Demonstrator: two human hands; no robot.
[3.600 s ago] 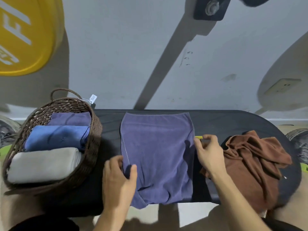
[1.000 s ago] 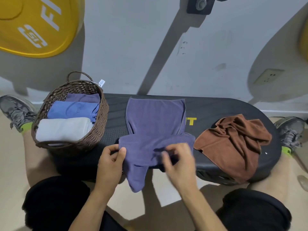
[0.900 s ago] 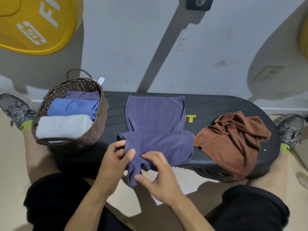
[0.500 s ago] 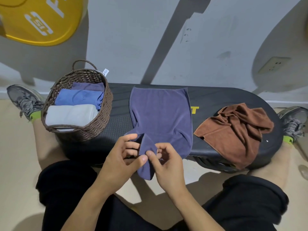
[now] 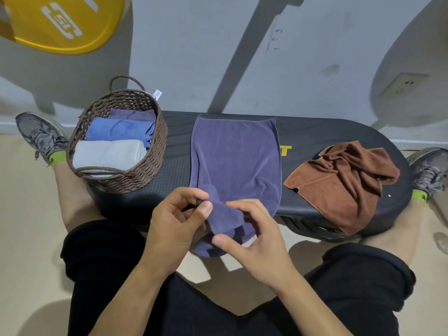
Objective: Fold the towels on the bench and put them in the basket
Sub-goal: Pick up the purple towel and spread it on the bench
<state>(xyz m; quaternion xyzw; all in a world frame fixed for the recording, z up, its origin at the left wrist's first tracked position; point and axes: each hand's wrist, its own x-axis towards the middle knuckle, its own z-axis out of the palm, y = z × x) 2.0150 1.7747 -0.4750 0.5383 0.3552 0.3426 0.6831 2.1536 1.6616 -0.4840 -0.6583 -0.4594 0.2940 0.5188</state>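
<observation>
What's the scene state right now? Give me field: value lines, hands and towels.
left hand: pinches the near end of the purple towel
right hand: fingers curled round the same end, thumb under it
purple towel: spread on the bench, near end hanging off the front edge
brown towel: crumpled, unfolded, on the bench's right end
basket: on the bench's left end, holding three folded towels, grey, blue and purple
left to fold: purple towel, brown towel

Dim indoor light, hard shadows on wall (image 5: 315,57), wide-angle bowing at edges
</observation>
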